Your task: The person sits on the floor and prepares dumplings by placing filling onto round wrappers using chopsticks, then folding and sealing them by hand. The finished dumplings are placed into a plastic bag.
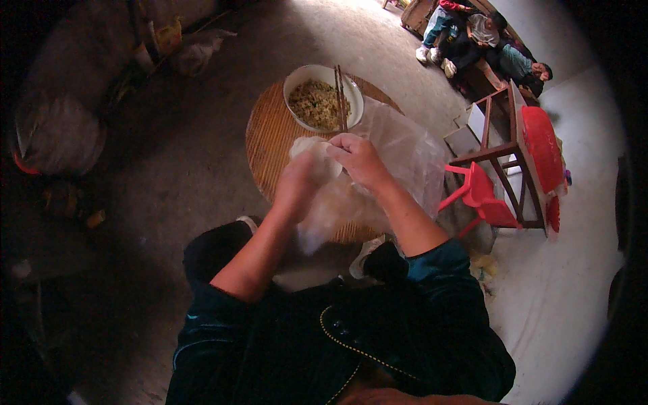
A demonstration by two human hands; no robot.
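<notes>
Between my hands, above a round wooden table [263, 152], is a pale, thin sheet of dough [329, 161], or something like it. My left hand [298, 174] is blurred and overlaps the sheet's lower left part. Thumb and fingers of my right hand [360, 158] pinch its right edge. Just beyond them stands a white bowl [358, 104] holding a chopped, brownish-green filling [316, 104]. A pair of brown chopsticks [340, 96] rests in the bowl and over its near rim. Clear plastic sheeting [410, 152] covers the table's right side and part of its near side.
A red plastic chair [478, 195] and an upturned or tilted wooden-framed table [516, 152] stand at the right. Several people [483, 43] sit or lie on furniture at the upper right. A plastic-covered container [61, 134] is at the far left, with bags [195, 55] beyond.
</notes>
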